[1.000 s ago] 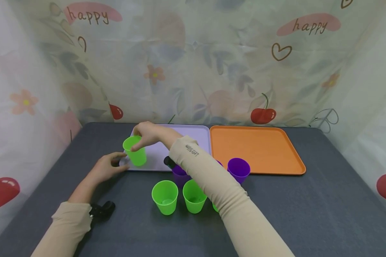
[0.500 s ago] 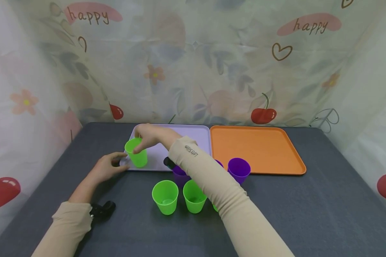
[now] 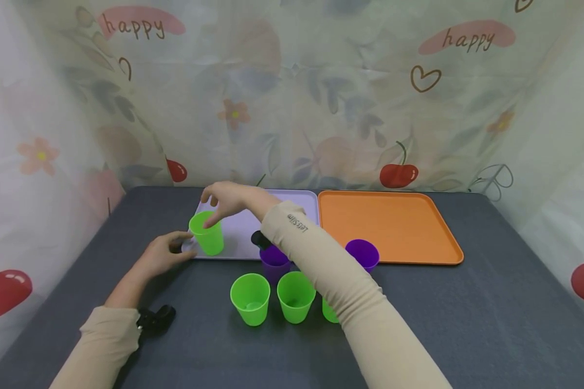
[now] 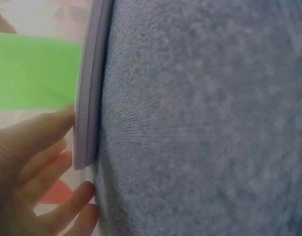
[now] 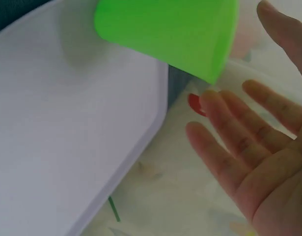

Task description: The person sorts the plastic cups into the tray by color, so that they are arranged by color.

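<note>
A lime-green cup [image 3: 209, 237] stands upright on the left part of the lavender tray [image 3: 253, 229]. Just above and behind its rim is my right hand [image 3: 231, 201], its fingers spread; the right wrist view shows the fingers [image 5: 224, 142] apart from the cup [image 5: 170, 34]. My left hand [image 3: 163, 252] holds the tray's near left corner, thumb on one side and fingers on the other, seen close against the rim [image 4: 89, 98] in the left wrist view. In front of the tray are more green cups [image 3: 250, 302] and purple cups [image 3: 362, 255], some partly hidden by my right forearm.
An orange tray [image 3: 384, 227] lies right of the lavender one, edges nearly meeting. The near green cups, including the middle one [image 3: 296, 297], and a purple cup [image 3: 274, 265] sit below my right sleeve [image 3: 331, 270]. A patterned curtain [image 3: 292, 108] hangs behind the table.
The green cup has come down onto the lavender tray. My right hand has let go of it and lifted slightly off the rim. The left hand has stayed at the corner.
</note>
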`<state>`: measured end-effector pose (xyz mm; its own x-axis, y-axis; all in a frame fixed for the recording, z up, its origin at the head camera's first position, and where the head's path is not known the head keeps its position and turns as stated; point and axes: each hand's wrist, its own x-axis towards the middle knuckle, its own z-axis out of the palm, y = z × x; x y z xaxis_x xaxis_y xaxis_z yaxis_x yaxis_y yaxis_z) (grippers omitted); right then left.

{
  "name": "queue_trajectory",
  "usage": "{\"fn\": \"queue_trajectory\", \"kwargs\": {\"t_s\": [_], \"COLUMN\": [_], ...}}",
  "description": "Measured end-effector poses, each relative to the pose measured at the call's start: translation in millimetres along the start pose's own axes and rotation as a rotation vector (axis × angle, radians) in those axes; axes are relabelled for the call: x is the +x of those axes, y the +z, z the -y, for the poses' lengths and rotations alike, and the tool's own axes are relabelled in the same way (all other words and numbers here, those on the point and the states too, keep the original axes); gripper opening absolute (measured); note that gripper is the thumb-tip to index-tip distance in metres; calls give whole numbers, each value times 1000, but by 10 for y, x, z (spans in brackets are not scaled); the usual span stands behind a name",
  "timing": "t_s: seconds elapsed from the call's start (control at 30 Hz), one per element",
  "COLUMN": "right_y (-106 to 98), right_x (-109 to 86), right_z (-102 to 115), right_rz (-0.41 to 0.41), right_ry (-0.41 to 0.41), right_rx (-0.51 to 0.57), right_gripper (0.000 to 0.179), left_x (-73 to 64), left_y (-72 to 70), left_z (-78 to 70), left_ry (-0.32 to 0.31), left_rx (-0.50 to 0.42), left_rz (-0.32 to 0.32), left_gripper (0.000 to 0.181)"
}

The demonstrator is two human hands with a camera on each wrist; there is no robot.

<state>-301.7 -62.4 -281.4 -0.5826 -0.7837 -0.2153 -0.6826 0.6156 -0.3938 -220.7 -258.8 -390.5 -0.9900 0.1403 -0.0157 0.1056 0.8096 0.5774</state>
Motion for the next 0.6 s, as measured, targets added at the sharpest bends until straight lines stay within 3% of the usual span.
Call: {"fn": "queue_trajectory", "kwargs": {"t_s": [0.27, 0.43, 0.6], "right_y": [-265, -374, -334], "right_x": [-347, -709, -1092], "right_z": [-23, -53, -145], "right_rz": [-57, -110, -176], "right_ry": [-138, -206, -253], "right_rx": [112, 140, 166], "right_gripper": [46, 39, 36], "left_x": [4, 10, 0], "left_y": [5, 16, 15], "left_z": [-16, -16, -16], "left_ry": [-17, -17, -27], "left_rx": [-6, -4, 2], "left_rz": [12, 2, -2], "left_gripper": [51, 51, 53]}}
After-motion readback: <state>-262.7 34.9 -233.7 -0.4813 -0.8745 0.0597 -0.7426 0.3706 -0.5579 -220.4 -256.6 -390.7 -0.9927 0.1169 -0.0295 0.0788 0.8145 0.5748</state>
